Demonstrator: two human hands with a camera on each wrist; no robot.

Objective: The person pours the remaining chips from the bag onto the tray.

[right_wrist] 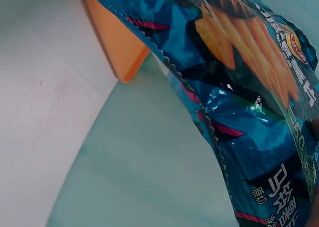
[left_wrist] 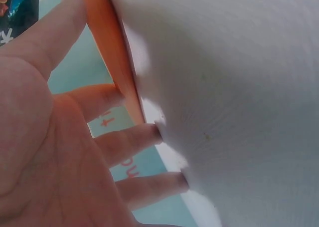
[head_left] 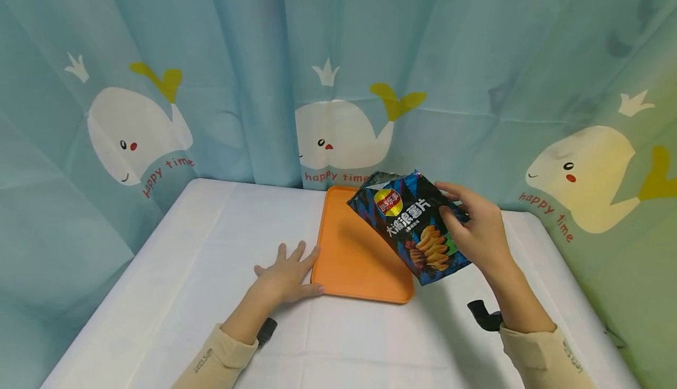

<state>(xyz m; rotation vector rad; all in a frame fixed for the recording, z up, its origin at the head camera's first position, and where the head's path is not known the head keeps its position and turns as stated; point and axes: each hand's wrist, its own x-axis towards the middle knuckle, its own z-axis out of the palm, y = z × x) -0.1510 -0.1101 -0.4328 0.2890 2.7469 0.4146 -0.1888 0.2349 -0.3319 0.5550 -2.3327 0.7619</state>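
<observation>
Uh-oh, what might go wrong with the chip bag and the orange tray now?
The right hand grips the chip bag near one side only, so it might slip or swing. In the head view, the bag reaches past the right edge of the orange tray, so if dropped it could land partly off. The left hand touches the tray's edge, so a push might slide it.

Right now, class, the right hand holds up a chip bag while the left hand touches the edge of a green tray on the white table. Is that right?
Not quite: the tray is orange, not green, as the head view shows. The right hand does hold up the chip bag, and the left hand touches the tray's edge on the white table.
</observation>
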